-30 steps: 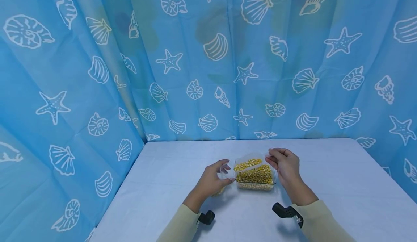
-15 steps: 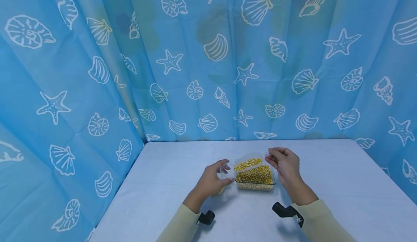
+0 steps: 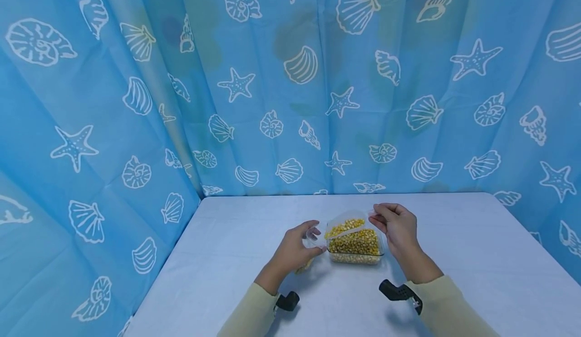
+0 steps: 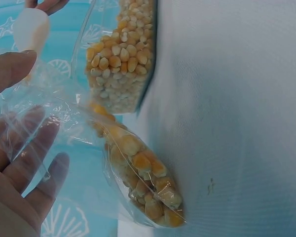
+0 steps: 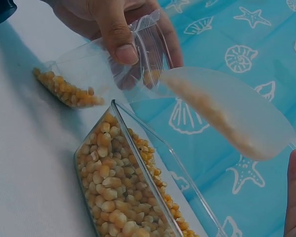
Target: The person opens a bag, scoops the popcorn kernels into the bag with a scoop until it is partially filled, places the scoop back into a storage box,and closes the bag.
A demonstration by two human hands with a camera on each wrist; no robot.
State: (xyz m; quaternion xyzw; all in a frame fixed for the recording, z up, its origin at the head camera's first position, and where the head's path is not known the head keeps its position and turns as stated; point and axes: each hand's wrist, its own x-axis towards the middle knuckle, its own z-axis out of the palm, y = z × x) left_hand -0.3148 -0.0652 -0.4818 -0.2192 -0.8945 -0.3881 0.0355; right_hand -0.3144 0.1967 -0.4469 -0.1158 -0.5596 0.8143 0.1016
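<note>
My left hand (image 3: 292,248) holds a clear zip bag (image 4: 143,173) by its mouth, thumb on one side and fingers spread along the other. Some corn kernels (image 5: 69,91) lie in the bag's lower end. Between thumb and fingers of my right hand (image 3: 399,231) is the handle of a translucent white scoop (image 5: 232,98), with a row of kernels along its inside. The scoop's tip points left, right at the bag's mouth. Below it stands a clear rectangular container (image 5: 146,168), filled with corn kernels (image 3: 356,243), just right of the bag.
A white cloth covers the table (image 3: 227,256). Behind and to the left hangs a blue curtain (image 3: 272,74) printed with shells and starfish. Black wrist cameras (image 3: 287,302) sit at both sleeves.
The scoop has tilted slightly toward the bag, its handle end a little higher. Its kernels sit nearer the left tip. The left hand and the container look unchanged.
</note>
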